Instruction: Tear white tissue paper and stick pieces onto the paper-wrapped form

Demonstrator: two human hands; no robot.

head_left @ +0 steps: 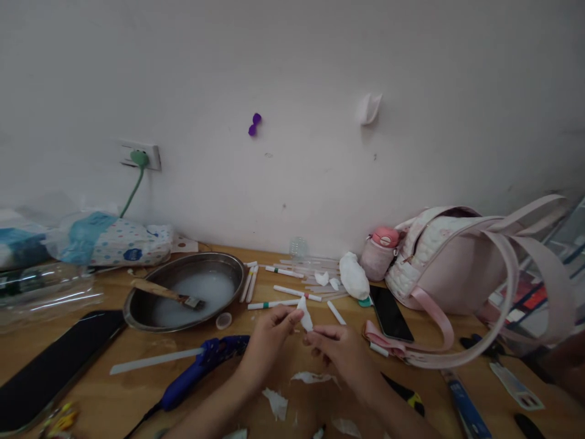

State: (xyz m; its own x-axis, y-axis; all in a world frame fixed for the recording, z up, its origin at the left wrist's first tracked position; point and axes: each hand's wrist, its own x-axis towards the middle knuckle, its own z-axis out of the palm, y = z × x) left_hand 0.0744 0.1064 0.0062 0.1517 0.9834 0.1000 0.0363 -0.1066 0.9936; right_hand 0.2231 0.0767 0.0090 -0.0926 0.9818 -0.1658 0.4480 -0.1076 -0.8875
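My left hand (269, 334) and my right hand (340, 349) meet over the wooden table (137, 390), both pinched on a small white piece of tissue (304, 314) held upright between the fingertips. Torn white scraps (276, 403) lie on the table just below my wrists. Behind my hands, several white marker pens (292, 291) with coloured bands lie scattered. A blue glue gun (201, 364) with a white stick lies to the left of my left forearm.
A steel bowl (137, 308) of milky liquid with a brush (167, 294) sits at left. A black phone (390, 314) lies beside a pink backpack (457, 262) and pink bottle (379, 253) at right. A dark tablet (50, 366) and tissue pack (123, 242) occupy the left.
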